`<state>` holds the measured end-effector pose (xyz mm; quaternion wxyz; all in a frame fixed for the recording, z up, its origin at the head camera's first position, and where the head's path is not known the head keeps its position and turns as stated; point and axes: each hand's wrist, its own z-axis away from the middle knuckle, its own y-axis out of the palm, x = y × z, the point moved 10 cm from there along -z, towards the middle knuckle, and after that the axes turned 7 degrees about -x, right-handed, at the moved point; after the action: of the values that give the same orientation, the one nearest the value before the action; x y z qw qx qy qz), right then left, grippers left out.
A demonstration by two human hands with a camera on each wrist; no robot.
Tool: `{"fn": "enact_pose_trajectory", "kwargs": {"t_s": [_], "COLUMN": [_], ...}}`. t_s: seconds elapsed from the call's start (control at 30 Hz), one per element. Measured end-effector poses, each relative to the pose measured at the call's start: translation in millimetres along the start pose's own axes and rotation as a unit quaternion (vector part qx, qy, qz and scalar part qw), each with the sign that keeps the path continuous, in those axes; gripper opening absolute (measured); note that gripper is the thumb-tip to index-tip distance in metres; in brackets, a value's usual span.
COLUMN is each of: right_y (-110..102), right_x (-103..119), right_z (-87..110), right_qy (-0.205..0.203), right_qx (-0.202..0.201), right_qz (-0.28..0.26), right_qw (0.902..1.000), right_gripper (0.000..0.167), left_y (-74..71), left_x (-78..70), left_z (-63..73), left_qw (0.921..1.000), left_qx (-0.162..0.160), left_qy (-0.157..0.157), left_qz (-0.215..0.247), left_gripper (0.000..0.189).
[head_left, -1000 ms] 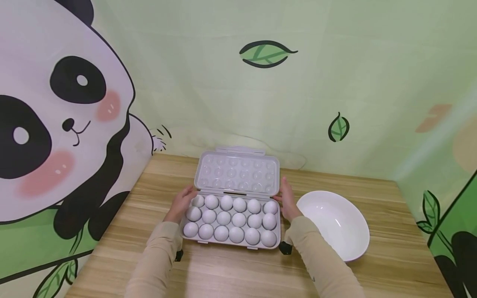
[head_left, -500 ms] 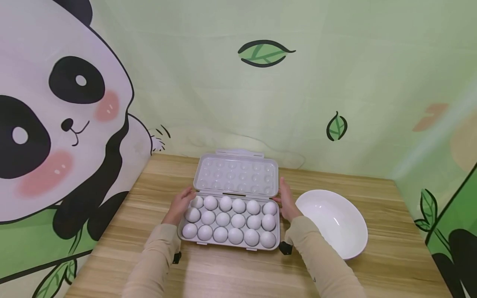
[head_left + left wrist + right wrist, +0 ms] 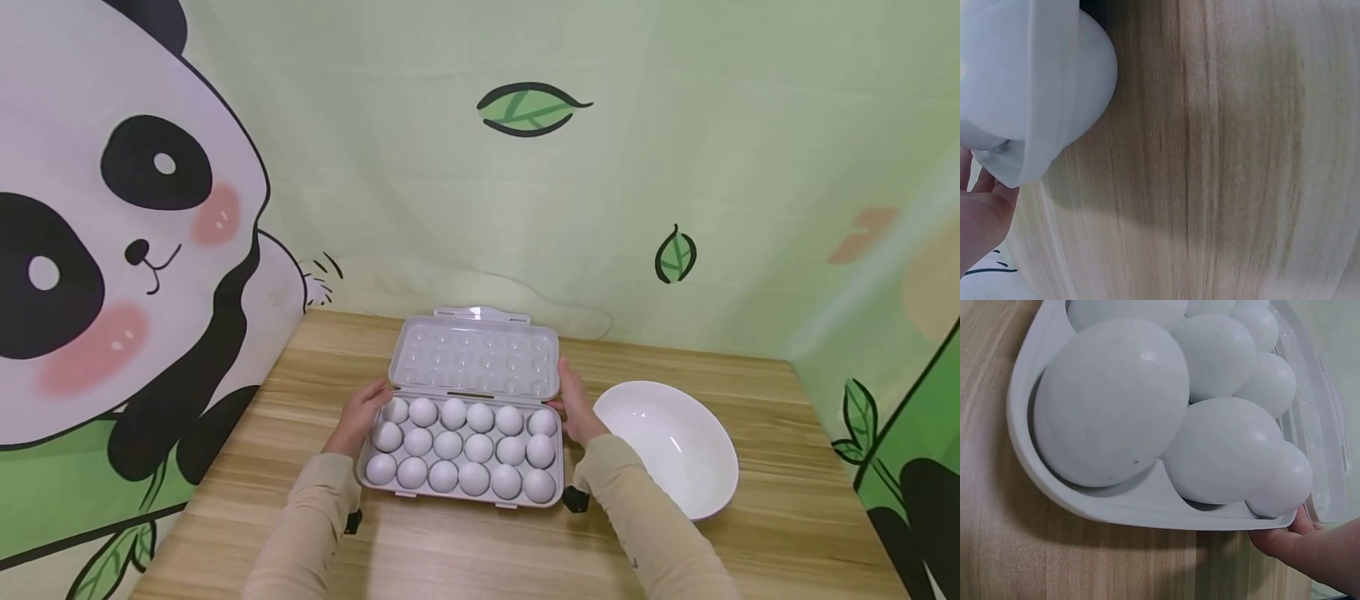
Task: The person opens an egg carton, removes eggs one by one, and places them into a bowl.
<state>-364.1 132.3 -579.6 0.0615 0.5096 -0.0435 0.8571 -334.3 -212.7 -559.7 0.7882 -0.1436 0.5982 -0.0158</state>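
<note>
A pale plastic egg box (image 3: 461,500) is in the middle of the head view, its hinged lid (image 3: 474,358) folded back. Rows of white eggs (image 3: 478,448) fill its tray. My left hand (image 3: 363,414) grips the tray's far left side near the hinge, and my right hand (image 3: 577,408) holds the far right side. In the right wrist view, fingers (image 3: 1285,545) reach under the tray's rim, below the eggs. The left wrist view has my thumb and fingers (image 3: 988,215) at a corner of the tray, partly cut off by the frame.
A large white bowl (image 3: 678,446) stands on the wooden table (image 3: 450,554) to the right of the egg box, partly behind my right sleeve (image 3: 637,508). Behind the table hangs a green cloth (image 3: 420,167) with a panda and leaves.
The egg box has shifted slightly toward me, and its lid sits a little lower in the head view. Both hands keep their places on its sides. The bowl stays put.
</note>
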Motion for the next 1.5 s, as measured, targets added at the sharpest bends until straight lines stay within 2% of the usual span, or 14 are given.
{"fn": "enact_pose_trajectory", "kwargs": {"t_s": [0.17,0.33,0.47,0.53,0.6,0.7,0.8,0.83,1.0,1.13,1.2,1.37,1.5], "right_y": [4,3,3,5,4,4,4,5,4,4,5,8,9], "right_x": [12,7,4,7,4,10,16,20,22,23,24,26,26], "right_z": [18.5,12.2,6.5,10.8,7.0,19.3,32.0,39.0,43.2,44.7,45.9,48.8,47.9], "right_qy": [-0.016,-0.014,-0.010,-0.010,-0.011,0.002,0.016,0.025,0.031,0.024,0.018,0.000,-0.012], "right_qx": [0.019,0.024,0.029,0.028,0.036,0.039,0.051,0.048,0.065,0.071,0.074,0.083,0.081], "right_qz": [0.016,0.009,-0.002,0.010,0.019,0.060,0.091,0.104,0.141,0.192,0.218,0.279,0.311], "right_qw": [0.9996,0.9996,0.9995,0.9995,0.9991,0.9974,0.9945,0.9931,0.9874,0.9787,0.9730,0.9568,0.9470], "right_gripper": [0.076,0.075,0.072,0.070,0.069,0.070,0.070,0.070,0.060,0.057,0.056,0.054,0.046], "left_y": [0.0,1.3,4.7,5.7,6.1,4.5,1.5,0.4,-4.9,-10.7,-11.6,-12.8,-13.9], "left_x": [2.3,2.0,-1.9,-4.7,-6.4,-7.8,-5.9,-4.8,6.8,20.8,25.7,29.9,35.3], "left_z": [1.0,3.7,8.4,11.5,14.7,18.8,20.6,21.2,20.6,19.9,20.3,21.1,20.3], "left_qw": [1.0000,0.9999,0.9981,0.9960,0.9939,0.9912,0.9926,0.9937,0.9981,0.9991,0.9985,0.9974,0.9957], "left_qx": [0.003,0.012,0.031,0.037,0.040,0.037,0.036,0.037,0.042,0.040,0.047,0.067,0.081], "left_qy": [-0.006,0.002,0.030,0.051,0.069,0.090,0.091,0.088,0.044,-0.008,-0.024,-0.028,-0.041], "left_qz": [0.000,-0.008,-0.044,-0.063,-0.076,-0.090,-0.072,-0.059,0.005,0.012,0.011,0.003,0.016], "left_gripper": [0.050,0.050,0.051,0.052,0.052,0.052,0.052,0.052,0.053,0.056,0.056,0.052,0.043]}}
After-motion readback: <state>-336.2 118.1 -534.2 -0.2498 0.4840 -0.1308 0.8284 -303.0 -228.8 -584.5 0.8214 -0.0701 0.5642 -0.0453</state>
